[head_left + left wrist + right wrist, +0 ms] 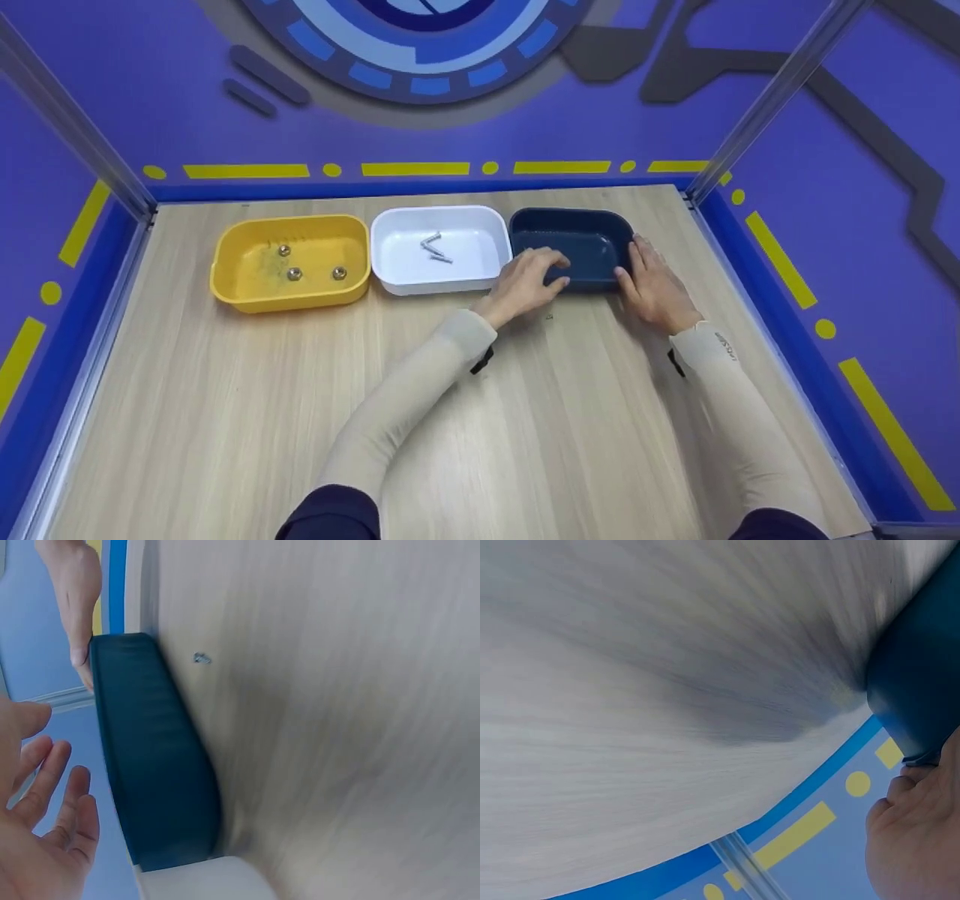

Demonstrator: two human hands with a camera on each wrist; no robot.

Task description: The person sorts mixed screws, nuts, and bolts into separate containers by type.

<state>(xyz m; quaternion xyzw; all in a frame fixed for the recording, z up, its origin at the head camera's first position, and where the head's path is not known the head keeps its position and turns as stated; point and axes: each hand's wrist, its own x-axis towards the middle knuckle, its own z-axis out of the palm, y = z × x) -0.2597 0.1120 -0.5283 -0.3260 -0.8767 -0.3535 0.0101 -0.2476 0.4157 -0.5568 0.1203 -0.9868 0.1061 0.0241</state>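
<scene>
My right hand (660,289) rests against the right end of the dark blue tray (581,285), its fingers straight along the outer wall and its thumb by the near rim. The left hand (525,281) hovers over the near left part of that tray, fingers loosely bent and holding nothing. In the left wrist view the left hand (49,817) is spread apart from the tray wall (154,757). No loose pieces show on the visible part of the dark tray's floor. The right wrist view catches the right fingers (915,784) right at the tray's rim.
Beside the dark tray stands a white tray (442,286) with several metal bolts (441,259). Farther left, a yellow tray (300,304) holds 3 metal nuts (294,274). A small dark mark (201,658) shows on the wooden table (525,435). Purple panels (450,142) enclose the table.
</scene>
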